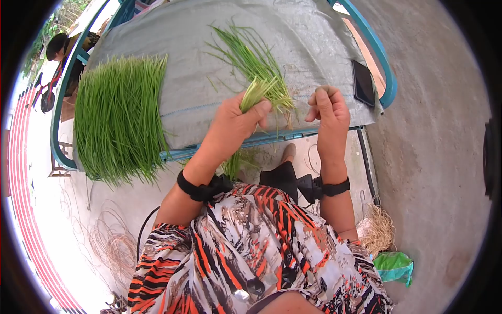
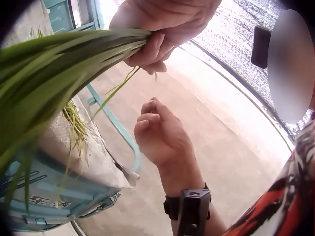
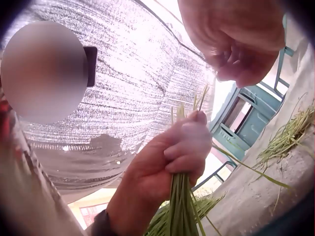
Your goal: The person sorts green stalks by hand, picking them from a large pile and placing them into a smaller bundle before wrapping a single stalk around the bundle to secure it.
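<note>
My left hand (image 1: 236,118) grips a bunch of green chives (image 1: 254,95) above the front of the cloth-covered cart. The pale stem ends stick up past the thumb in the head view, and the long leaves (image 2: 54,59) hang below in the left wrist view. To its right is my right hand (image 1: 331,109), apart from the bunch, its fingers curled in and thumb against the forefinger. Nothing shows between them. Loose chives (image 1: 253,57) lie on the grey cloth (image 1: 191,55) beyond the left hand. A thick, evenly laid pile of chives (image 1: 121,118) covers the cart's left side.
A black phone (image 1: 363,82) lies at the cloth's right edge, beside the teal rail (image 1: 386,63). Dry straw (image 1: 378,230) and a green bag (image 1: 393,267) are on the floor at right. Another person (image 1: 65,49) is beyond the rail at far left, near a bicycle (image 1: 48,98).
</note>
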A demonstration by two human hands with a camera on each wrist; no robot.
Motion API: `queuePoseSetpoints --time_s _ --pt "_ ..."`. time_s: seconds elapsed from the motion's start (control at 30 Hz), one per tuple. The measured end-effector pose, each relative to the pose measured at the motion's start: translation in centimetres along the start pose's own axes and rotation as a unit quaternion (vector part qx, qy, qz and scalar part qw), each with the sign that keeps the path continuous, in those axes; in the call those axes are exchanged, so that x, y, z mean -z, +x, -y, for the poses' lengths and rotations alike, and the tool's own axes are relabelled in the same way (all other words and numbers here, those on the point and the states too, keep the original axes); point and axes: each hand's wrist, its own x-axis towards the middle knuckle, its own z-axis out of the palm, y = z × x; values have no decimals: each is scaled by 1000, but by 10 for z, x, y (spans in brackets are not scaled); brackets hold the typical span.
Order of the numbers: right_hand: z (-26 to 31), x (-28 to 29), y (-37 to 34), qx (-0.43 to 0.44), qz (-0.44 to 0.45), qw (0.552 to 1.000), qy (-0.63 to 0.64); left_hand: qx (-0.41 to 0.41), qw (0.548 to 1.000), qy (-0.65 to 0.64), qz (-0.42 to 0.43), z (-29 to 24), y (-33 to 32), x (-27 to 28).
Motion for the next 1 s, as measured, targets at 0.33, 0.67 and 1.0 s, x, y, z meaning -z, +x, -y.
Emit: queuePoseSetpoints --time_s 0.33,0.67,1.0 --pt "12 -21 -11 -38 169 981 -86 -109 986 122 -18 -5 -6 -6" --pt "11 5 0 -34 94 994 -31 -89 992 82 -30 -17 -13 0" --pt "-1 -14 -11 -89 122 975 162 -31 999 23 13 -14 -5 -8"
